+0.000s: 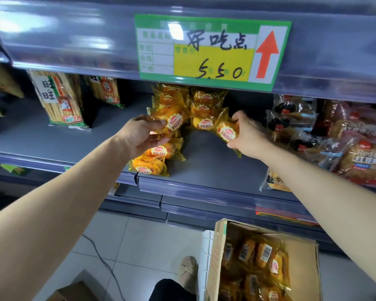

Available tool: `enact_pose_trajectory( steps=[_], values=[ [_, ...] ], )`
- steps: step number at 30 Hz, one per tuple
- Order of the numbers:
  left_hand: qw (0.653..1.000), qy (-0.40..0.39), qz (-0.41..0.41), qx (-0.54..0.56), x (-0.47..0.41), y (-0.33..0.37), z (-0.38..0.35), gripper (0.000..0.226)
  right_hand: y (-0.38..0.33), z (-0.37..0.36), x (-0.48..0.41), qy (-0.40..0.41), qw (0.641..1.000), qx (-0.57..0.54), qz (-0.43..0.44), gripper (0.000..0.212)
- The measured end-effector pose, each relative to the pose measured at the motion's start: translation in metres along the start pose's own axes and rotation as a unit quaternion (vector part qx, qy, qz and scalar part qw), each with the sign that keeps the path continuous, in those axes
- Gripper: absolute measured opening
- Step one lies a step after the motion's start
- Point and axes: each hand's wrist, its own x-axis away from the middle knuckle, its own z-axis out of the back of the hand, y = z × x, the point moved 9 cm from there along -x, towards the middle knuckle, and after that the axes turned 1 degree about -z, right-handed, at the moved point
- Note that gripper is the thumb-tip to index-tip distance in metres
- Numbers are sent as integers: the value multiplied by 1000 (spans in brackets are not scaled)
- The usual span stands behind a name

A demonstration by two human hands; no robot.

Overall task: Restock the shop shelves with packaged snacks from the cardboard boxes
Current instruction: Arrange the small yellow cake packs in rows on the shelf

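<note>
Yellow soft-bread packets fill the middle of the grey shelf (pixel 215 168). My left hand (pixel 139 135) grips one yellow packet (pixel 172 121) above a short stack of the same packets (pixel 149 165) near the shelf's front. My right hand (pixel 248 135) holds another yellow packet (pixel 227 131) just right of the stacked packets at the back (pixel 202 109). An open cardboard box (pixel 300 255) on the floor at the lower right holds several more yellow packets (pixel 256 263).
Rice-cracker bags (pixel 59 98) stand on the shelf's left. Red-bean bread packets (pixel 356 148) pile up on its right. A green and yellow price card (pixel 211 53) hangs from the shelf above. A cable (pixel 100 259), my shoe (pixel 188 270) and another box (pixel 74 292) are on the tiled floor.
</note>
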Motion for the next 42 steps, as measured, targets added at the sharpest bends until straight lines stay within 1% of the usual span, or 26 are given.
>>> enact_pose_trajectory(
  steps=[2,4,10,14,17,23,27,32,34,37,40,42],
  values=[
    [1000,6,1,8,0,1,3,8,-3,0,-4,3,999,44,4,61],
    [1000,7,-2,15,1,2,4,9,-7,-2,-9,2,998,64,16,61],
    [1000,3,-2,22,1,0,11,10,-24,-22,-20,-18,996,61,60,63],
    [1000,-1,3,24,0,-1,18,9,-37,-36,-25,-23,995,37,88,61],
    [1000,0,3,24,0,-1,22,9,-41,-42,-28,-20,996,25,81,55],
    [1000,-11,1,9,0,1,22,11,-47,-46,-32,15,995,58,75,46],
    [1000,-26,-2,-10,1,1,12,8,-49,-45,-32,24,993,85,78,51],
    [999,-41,3,-29,0,1,1,7,-42,-44,-26,9,994,90,70,70],
    [998,-51,5,-41,-1,0,-4,12,-38,-39,-21,17,993,87,72,71],
    [997,-62,10,-52,-2,0,-11,26,-33,-25,-13,48,994,63,69,62],
    [995,-73,11,-74,-1,-2,-25,16,-29,-6,-1,82,994,38,63,49],
    [992,-82,13,-91,-1,-4,-36,17,-28,9,10,112,992,24,58,42]
  ],
)
